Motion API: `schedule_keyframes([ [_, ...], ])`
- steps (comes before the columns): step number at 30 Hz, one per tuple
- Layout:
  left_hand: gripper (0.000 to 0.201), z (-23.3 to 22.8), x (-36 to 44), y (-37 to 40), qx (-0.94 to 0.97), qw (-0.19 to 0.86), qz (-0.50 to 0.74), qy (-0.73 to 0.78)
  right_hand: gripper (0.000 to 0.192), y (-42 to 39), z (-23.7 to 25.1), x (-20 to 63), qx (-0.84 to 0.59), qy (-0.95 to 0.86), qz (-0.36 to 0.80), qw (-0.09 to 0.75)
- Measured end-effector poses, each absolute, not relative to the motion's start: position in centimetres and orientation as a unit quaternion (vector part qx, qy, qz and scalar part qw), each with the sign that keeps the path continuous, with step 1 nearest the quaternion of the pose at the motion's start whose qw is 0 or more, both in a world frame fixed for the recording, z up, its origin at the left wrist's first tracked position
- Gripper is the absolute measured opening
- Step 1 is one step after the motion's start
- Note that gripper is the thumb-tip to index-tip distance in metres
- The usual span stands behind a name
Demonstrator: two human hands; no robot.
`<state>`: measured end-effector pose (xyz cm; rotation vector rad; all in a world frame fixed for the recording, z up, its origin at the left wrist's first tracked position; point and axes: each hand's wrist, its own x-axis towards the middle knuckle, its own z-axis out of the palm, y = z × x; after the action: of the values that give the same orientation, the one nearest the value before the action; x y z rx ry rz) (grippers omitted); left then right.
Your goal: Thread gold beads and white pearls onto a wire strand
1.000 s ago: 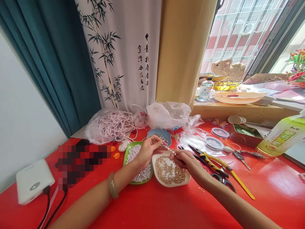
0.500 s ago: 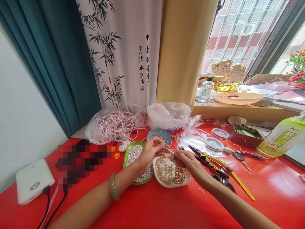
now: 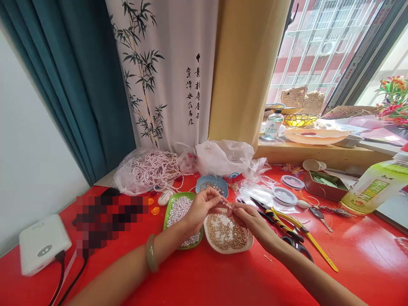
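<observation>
Pinching a short bead strand (image 3: pixel 225 204) betw. them, L hand (image 3: pixel 200 208) and R hand (image 3: pixel 247 216) meet fingertip to fingertip above the white dish (image 3: pixel 250 243), fingers closed on the strand ends. White dish: gold beads. Green tray (image 3: pixel 168 205) under L hand: white pearls. Blue dish (image 3: pixel 200 183) behind: mixed beads.

Both forearms reach in from the near edge and converge mid-scene. The left hand (image 3: pixel 200 208) and the right hand (image 3: pixel 247 216) meet fingertip to fingertip, each pinched closed, wrists slightly raised.
</observation>
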<state>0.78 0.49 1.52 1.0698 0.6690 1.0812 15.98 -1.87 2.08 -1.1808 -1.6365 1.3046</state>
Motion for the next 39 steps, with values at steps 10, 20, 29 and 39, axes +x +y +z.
schedule_keyframes([
  [10,0.018,1.6,0.9,0.3,0.491,0.666,0.490,0.275,0.018,-1.9,2.3,15.9,-0.469,-0.641,0.491,0.358],
  [20,0.019,1.9,1.1,0.0,0.486,0.672,0.490,0.266,0.019,-1.9,2.2,16.0,-0.486,-0.646,0.462,0.365],
  [29,0.020,1.8,1.2,0.0,0.507,0.653,0.478,0.294,0.019,-2.1,2.2,16.0,-0.480,-0.664,0.450,0.355],
  [39,0.021,2.2,1.3,-0.7,0.495,0.665,0.470,0.303,0.017,-2.0,1.8,16.1,-0.475,-0.668,0.452,0.352],
])
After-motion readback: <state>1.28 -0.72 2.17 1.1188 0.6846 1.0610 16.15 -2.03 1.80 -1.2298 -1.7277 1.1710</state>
